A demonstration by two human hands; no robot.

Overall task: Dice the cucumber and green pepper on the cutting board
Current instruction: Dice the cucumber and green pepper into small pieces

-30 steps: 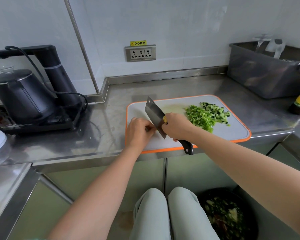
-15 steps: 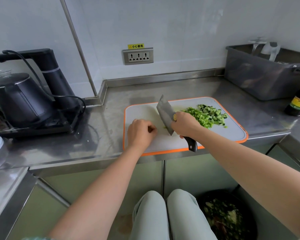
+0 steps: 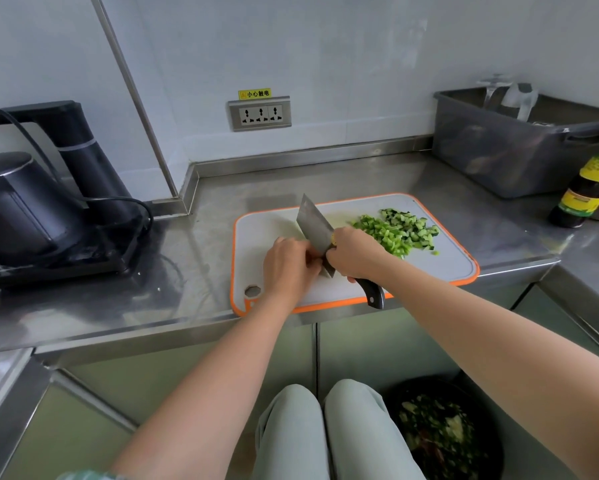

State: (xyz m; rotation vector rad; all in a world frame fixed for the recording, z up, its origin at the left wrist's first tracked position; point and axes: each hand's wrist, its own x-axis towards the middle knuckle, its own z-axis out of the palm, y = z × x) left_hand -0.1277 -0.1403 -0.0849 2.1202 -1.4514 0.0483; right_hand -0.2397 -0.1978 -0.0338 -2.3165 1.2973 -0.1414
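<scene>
- Right hand (image 3: 355,256) wraps the cleaver (image 3: 313,223) handle. The blade has closed on the left hand (image 3: 287,268) – apart a moment ago, now touching its knuckles.
- Left fingers are curled; whether they pin a piece is hidden. Likely a last scrap.
- Just right of the grip: diced pepper (image 3: 381,232) and cucumber (image 3: 408,223), heaped on the board (image 3: 266,226).
- Kettle (image 3: 24,206) and tub (image 3: 498,157) – well apart.

The person wears pale grey-green trousers (image 3: 325,431), seen below the cutting board (image 3: 443,268), and seemingly a teal sleeve (image 3: 83,475) far below-left of it.
</scene>
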